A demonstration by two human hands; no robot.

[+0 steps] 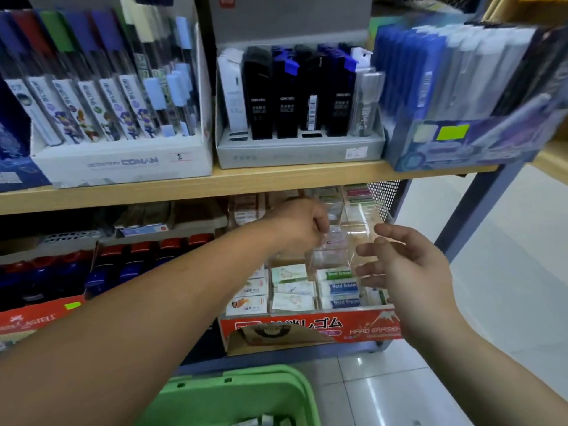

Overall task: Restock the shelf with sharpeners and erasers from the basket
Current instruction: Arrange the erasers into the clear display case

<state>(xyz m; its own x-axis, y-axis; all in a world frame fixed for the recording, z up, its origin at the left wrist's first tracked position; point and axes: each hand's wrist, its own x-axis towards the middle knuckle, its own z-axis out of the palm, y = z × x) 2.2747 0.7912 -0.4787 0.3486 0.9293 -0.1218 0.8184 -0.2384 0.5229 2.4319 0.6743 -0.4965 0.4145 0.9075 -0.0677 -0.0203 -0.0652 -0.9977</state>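
Observation:
My left hand [302, 227] reaches under the wooden shelf with its fingers curled, pinching a small pale packet [333, 241] over a clear plastic divider bin [347, 241]. My right hand [405, 265] hovers open beside the bin's right side, fingers spread and relaxed. Below them, a red cardboard display tray [310, 329] holds rows of wrapped erasers [339, 287]. The green basket [233, 395] sits on the floor at the bottom, with a few small items barely showing inside.
The wooden shelf board [246, 179] above carries boxes of pencil-lead cases. Red and blue items in a Faber-Castell box [40, 318] fill the lower left. A black mesh panel [384, 198] and grey post [479, 210] bound the right; glossy floor tiles lie beyond.

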